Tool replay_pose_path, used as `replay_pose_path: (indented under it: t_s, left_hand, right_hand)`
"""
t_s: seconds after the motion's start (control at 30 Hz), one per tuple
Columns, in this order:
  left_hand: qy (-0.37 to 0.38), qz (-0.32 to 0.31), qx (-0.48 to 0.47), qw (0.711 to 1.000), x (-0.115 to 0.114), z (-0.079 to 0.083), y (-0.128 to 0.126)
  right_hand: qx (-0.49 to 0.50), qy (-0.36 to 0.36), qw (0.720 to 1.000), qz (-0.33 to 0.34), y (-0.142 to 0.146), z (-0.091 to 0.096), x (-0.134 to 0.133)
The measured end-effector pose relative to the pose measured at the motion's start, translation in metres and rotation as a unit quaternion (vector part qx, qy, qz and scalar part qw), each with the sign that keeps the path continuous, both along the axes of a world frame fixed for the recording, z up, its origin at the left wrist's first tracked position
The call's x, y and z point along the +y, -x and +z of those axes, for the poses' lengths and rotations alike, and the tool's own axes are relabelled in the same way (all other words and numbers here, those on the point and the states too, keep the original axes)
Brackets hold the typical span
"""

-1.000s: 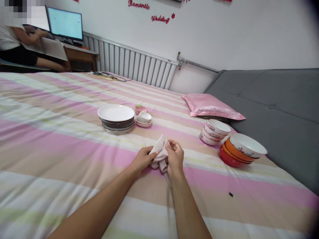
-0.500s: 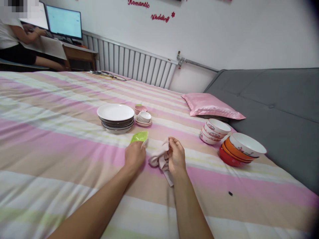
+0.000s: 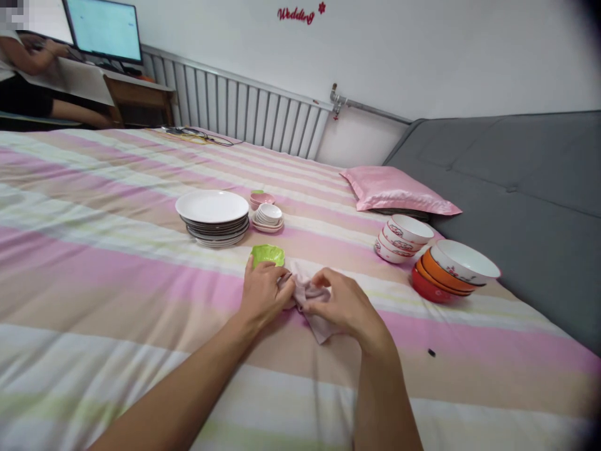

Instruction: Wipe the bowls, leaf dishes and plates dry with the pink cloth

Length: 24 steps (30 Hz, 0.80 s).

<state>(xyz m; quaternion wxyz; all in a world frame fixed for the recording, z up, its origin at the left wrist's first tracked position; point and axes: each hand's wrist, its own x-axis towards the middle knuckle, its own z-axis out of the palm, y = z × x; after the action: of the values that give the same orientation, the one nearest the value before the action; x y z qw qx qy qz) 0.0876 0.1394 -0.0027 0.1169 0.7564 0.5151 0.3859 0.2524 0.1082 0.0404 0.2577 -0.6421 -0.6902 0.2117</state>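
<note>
A small green dish (image 3: 268,254) shaped like a leaf or vegetable rests on the striped bedspread, just beyond my left hand (image 3: 263,293). One finger of that hand reaches the dish's near edge, while the thumb and other fingers close on a pale pink cloth (image 3: 322,327). From the other side my right hand (image 3: 350,305) has its thumb and fingers curled on the same crumpled cloth. Behind the green dish are a stack of plates (image 3: 212,207), white on top, small white bowls (image 3: 269,213) on pinkish dishes, and small pink bowls (image 3: 261,200).
To the right stand patterned white bowls (image 3: 404,238) and a stack of orange, red and white bowls (image 3: 451,275). A pink pillow (image 3: 399,190) lies by the grey headboard (image 3: 516,181). A small black object (image 3: 431,352) and cables (image 3: 200,136) lie on the bed. Another person (image 3: 28,69) sits at a desk.
My left hand has let go of the green dish, which now sits on the bed, and has moved right onto the cloth. My right hand has turned palm-down over the cloth.
</note>
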Motion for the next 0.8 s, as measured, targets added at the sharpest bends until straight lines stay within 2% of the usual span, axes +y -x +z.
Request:
replay_pose_path:
  t_s: [0.07,0.17,0.23,0.3,0.4,0.43,0.5,0.6,0.7,0.8]
  left_hand:
    - [-0.001,0.004,0.043,0.999,0.000,-0.001,-0.001]
    - [-0.004,-0.010,0.050,0.999,0.003,-0.005,-0.002]
    - [-0.017,-0.016,0.014,1.000,0.005,-0.006,-0.002]
    - [-0.034,-0.004,-0.060,0.998,0.005,-0.004,-0.003]
    - [-0.043,0.022,-0.226,0.973,-0.001,0.002,-0.006]
    - [-0.046,0.024,-0.280,0.959,-0.004,0.004,-0.007]
    - [-0.073,0.030,-0.357,0.931,-0.011,0.010,-0.009]
    - [-0.144,0.063,-0.399,0.904,-0.021,0.021,-0.011]
    - [-0.188,0.094,-0.425,0.880,-0.028,0.032,-0.010]
    - [-0.166,0.119,-0.429,0.880,-0.026,0.034,-0.007]
  right_hand:
    - [-0.103,0.058,0.993,0.014,0.000,-0.002,-0.003]
    - [-0.156,0.057,0.986,0.003,0.000,-0.007,0.003]
    - [-0.124,0.028,0.992,0.000,-0.003,-0.007,0.008]
    - [-0.062,-0.009,0.998,-0.019,-0.009,-0.004,0.011]
    - [0.044,-0.112,0.986,-0.113,-0.020,0.002,0.012]
    - [0.080,-0.161,0.971,-0.155,-0.022,0.004,0.012]
    - [0.154,-0.268,0.924,-0.223,-0.024,0.008,0.010]
    - [0.239,-0.405,0.844,-0.258,-0.021,0.021,-0.002]
    - [0.228,-0.478,0.801,-0.278,-0.015,0.040,-0.019]
    - [0.171,-0.540,0.761,-0.317,-0.014,0.047,-0.024]
